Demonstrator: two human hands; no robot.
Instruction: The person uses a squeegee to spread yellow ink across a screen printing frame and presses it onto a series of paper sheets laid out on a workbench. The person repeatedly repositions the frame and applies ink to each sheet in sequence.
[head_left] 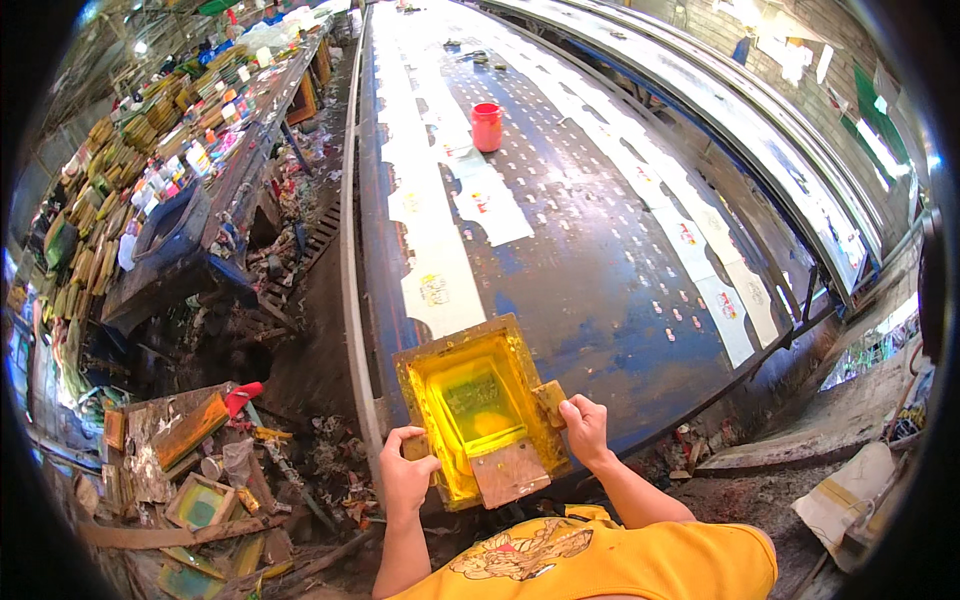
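A wooden screen-printing frame (526,362) smeared with yellow ink is held low at the near end of the long printing table. Yellow ink lies on its mesh, and a flat wooden squeegee (510,470) rests across its near side. My left hand (407,472) grips the frame's left side, thumb and fingers closed around a small wooden tab partly hidden by them. The fingers of my right hand (585,430) pinch a wooden handle block (549,402) on the frame's right side. Just beyond the frame, a pale fabric piece (440,290) with a printed design lies on the table.
A red ink jar (487,127) stands on the dark blue table (590,340). Pale printed fabric strips (690,235) run along its right side. To the left are a cluttered bench (215,190) with bottles and stacked frames, and a scrap-wood pile (200,450). Another long table (720,110) runs at right.
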